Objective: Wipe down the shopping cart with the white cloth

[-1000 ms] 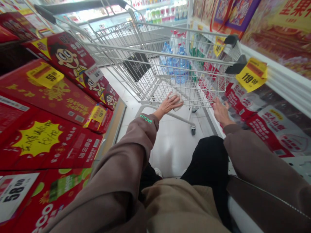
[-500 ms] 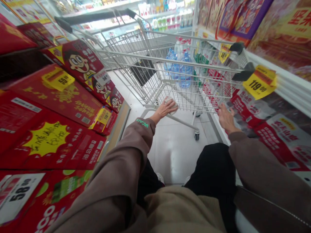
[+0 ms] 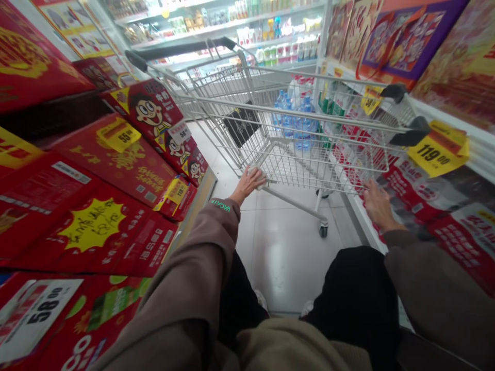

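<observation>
A metal shopping cart [image 3: 288,159] stands across the aisle before me, its wire basket appearing bare inside. My left hand [image 3: 249,181] is closed over a whitish cloth [image 3: 263,181], pressed against the basket's lower corner above the wheel frame. At the basket's other lower end, the curled fingers of my right hand [image 3: 379,206] hold the wire edge; they are slightly blurred. A dark sign plate [image 3: 242,123] hangs on the cart's side.
Red gift boxes [image 3: 116,190] are stacked at my left. Packaged goods [image 3: 460,232] line the shelf on my right, close to my right arm. Large blue-tinted water bottles [image 3: 303,126] stand beyond the cart. Lit shelves [image 3: 216,31] span the back.
The view has shifted, so most things sit lower and further right. My left hand has moved left along the cart's lower frame with the cloth. My right hand stays at the basket's end.
</observation>
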The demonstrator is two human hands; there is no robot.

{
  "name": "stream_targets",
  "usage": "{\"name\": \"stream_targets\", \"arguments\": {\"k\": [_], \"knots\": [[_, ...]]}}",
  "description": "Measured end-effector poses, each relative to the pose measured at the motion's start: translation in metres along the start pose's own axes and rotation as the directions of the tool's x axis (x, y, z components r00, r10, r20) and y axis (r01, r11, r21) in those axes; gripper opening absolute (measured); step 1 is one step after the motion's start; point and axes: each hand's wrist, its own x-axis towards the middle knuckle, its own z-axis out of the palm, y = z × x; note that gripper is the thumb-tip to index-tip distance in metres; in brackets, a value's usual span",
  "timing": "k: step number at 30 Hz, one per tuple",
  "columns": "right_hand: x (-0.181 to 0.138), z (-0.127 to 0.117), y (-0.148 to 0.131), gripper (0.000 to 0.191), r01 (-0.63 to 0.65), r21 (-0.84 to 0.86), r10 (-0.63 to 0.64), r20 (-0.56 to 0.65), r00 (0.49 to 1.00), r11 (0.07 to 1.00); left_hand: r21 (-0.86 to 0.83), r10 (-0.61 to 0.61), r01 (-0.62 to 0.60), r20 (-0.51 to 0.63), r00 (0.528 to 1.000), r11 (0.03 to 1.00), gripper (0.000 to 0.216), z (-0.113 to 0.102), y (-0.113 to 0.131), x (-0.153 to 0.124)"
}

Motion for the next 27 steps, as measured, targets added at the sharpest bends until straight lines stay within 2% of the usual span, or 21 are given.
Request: {"name": "stream_targets", "arguments": {"k": [3,5,7,9,11,13,15,17,19,21,23,24,27], "knots": [[0.003,0.005,0.004,0.064,0.001,-0.007,-0.001,-0.013,1.0,1.0,-0.067,0.147,-0.147,-0.005,0.989,0.987,0.046,-0.003,0.008,0.023],[0.005,0.006,0.009,0.064,0.021,-0.027,-0.021,-0.008,1.0,0.999,-0.115,0.146,-0.146,-0.005,0.989,0.983,0.044,0.0,0.011,0.034],[0.006,0.007,0.015,0.064,0.043,-0.055,-0.042,0.017,0.999,0.998,-0.171,0.057,-0.056,-0.002,0.998,0.984,0.037,0.005,0.008,0.029],[0.005,0.006,0.017,0.064,0.052,-0.08,-0.048,0.05,0.998,0.995,-0.209,-0.08,0.078,-0.002,0.997,0.975,0.033,0.012,-0.001,0.009],[0.005,0.006,0.015,0.065,0.033,-0.088,-0.027,0.068,0.997,0.996,-0.206,-0.219,0.21,-0.019,0.976,0.956,0.035,0.017,-0.012,-0.016],[0.004,0.007,0.01,0.066,-0.021,-0.072,0.025,0.06,0.998,0.997,-0.202,-0.348,0.332,-0.048,0.936,0.921,0.04,0.019,-0.02,-0.033],[0.005,0.008,0.006,0.066,-0.08,-0.033,0.081,0.045,0.996,0.996,-0.202,-0.451,0.428,-0.081,0.889,0.881,0.047,0.018,-0.02,-0.031],[0.007,0.009,0.005,0.066,-0.11,0.002,0.109,0.04,0.993,0.994,-0.241,-0.548,0.511,-0.124,0.827,0.825,0.051,0.016,-0.013,-0.014],[0.008,0.01,0.008,0.066,-0.123,0.027,0.122,0.045,0.992,0.992,-0.342,-0.66,0.585,-0.163,0.734,0.735,0.054,0.015,0.001,0.009],[0.006,0.012,0.009,0.066,-0.131,0.064,0.129,0.034,0.991,0.989,-0.429,-0.738,0.63,-0.146,0.659,0.647,0.06,0.014,0.019,0.026],[0.0,0.016,0.003,0.064,-0.1,0.101,0.106,-0.054,0.993,0.99,-0.471,-0.759,0.642,-0.098,0.644,0.605,0.065,0.014,0.037,0.033],[-0.004,0.019,-0.005,0.063,-0.061,0.099,0.074,-0.136,0.988,0.993,-0.481,-0.757,0.64,-0.08,0.649,0.599,0.065,0.014,0.045,0.032],[-0.011,0.032,-0.049,0.062,0.109,-0.003,-0.102,-0.376,0.921,0.994,-0.493,-0.752,0.633,-0.068,0.655,0.596,0.064,0.015,0.058,0.026]]}}
